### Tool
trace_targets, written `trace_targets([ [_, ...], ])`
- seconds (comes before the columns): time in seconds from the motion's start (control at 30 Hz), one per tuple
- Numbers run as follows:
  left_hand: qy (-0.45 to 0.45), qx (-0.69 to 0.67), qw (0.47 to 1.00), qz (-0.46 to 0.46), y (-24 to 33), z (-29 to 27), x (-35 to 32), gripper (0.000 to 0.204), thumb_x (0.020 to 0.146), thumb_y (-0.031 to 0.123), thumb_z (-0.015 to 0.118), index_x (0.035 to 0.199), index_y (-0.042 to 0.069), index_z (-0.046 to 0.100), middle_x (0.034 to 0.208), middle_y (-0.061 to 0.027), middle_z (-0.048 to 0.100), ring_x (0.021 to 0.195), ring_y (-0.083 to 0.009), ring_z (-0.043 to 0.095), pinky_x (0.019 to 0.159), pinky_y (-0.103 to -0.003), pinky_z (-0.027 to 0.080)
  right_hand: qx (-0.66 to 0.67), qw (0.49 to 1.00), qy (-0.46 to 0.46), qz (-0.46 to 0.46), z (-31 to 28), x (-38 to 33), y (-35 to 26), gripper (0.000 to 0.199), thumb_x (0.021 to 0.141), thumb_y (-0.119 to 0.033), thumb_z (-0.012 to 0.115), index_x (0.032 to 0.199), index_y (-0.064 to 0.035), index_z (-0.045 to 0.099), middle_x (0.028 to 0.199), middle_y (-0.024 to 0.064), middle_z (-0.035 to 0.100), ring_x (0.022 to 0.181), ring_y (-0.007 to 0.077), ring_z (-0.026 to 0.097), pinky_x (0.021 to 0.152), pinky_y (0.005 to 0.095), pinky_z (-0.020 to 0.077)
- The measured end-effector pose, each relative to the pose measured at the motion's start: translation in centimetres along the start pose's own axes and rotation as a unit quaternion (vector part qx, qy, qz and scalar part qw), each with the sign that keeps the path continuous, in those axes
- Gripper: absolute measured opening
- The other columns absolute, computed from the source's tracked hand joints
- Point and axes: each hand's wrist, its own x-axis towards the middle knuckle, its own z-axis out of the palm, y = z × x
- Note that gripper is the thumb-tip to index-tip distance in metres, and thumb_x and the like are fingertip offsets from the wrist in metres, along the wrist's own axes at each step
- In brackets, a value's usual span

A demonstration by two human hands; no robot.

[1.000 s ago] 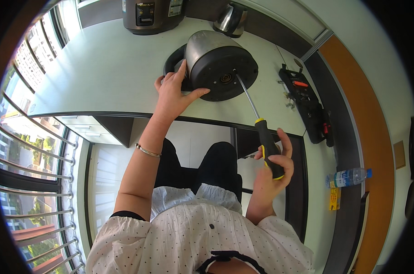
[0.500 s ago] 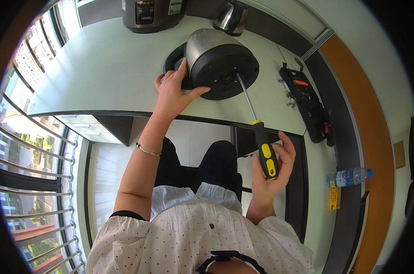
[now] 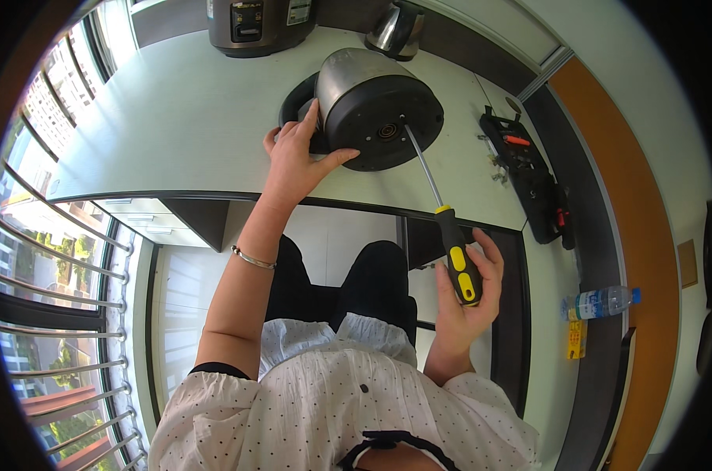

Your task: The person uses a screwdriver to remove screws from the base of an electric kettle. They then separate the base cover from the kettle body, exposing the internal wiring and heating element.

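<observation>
The fingers [image 3: 493,271] of the right hand [image 3: 459,323] are curved loosely round the screwdriver [image 3: 456,251], its handle being held between them and the thumb. In the head view, the handle has been rolled over since a second ago: its yellow inlays, then turned away, are now shown facing up, while the kettle [image 3: 354,74] has hardly been moved. From this it is judged that the shaft is being turned against the kettle's base [image 3: 344,129]; whether the tip is seated in a screw cannot be told.

The kettle is laid on its side on the counter [image 3: 175,110], base toward the person. It is steadied by the left hand [image 3: 294,161], partly closed, its thumb on the base rim and its fingers against the side by the kettle's black handle [image 3: 294,104]. The body is of dull brushed steel; the base is black and round, with a coppery ringed socket [image 3: 388,131] near its middle and small pale spots around it. To the kettle's right, an open black tool case [image 3: 528,177] is seen.
</observation>
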Motion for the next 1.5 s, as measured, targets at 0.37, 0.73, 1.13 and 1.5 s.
trace_targets([
  [0.37,-0.008,-0.003,1.0,-0.008,0.2,-0.1,0.0,0.094,0.064,0.052,0.076,0.132,-0.003,0.041,0.085,-0.0115,0.06,0.094,-0.0246,0.055,0.101,-0.045,0.022,0.18,0.978,0.022,0.102,0.3,-0.5,0.5,0.034,0.077,0.006,0.064,0.107,0.0002,0.051,0.123,0.0209,0.047,0.091,0.0184,0.059,0.072,0.0229,0.0513],
  [0.73,0.001,-0.007,1.0,0.002,0.0,0.0,0.0,0.093,0.064,0.051,0.076,0.131,-0.005,0.042,0.086,-0.0119,0.06,0.094,-0.0245,0.055,0.101,-0.046,0.022,0.055,0.998,0.037,-0.018,0.7,-0.9,1.1,0.04,0.075,0.005,0.069,0.108,-0.0001,0.048,0.124,0.0225,0.047,0.101,0.0228,0.055,0.082,0.0285,0.0464],
  [1.13,0.002,0.001,1.0,0.005,-0.1,0.1,0.0,0.093,0.065,0.051,0.076,0.131,-0.005,0.042,0.086,-0.0108,0.06,0.092,-0.0238,0.055,0.1,-0.045,0.022,0.002,0.999,-0.018,-0.034,-0.1,-0.2,0.9,0.038,0.075,0.005,0.068,0.109,0.0017,0.052,0.119,0.0199,0.051,0.099,0.0263,0.058,0.081,0.0299,0.0497],
  [1.5,0.002,-0.004,1.0,0.003,0.0,0.0,-0.1,0.093,0.064,0.052,0.076,0.131,-0.004,0.042,0.084,-0.0103,0.06,0.093,-0.0239,0.055,0.1,-0.045,0.023,0.215,0.966,0.043,0.135,-0.4,-0.6,0.6,0.037,0.082,0.001,0.062,0.116,-0.0001,0.046,0.122,0.0183,0.05,0.106,0.0207,0.053,0.088,0.0273,0.0453],
])
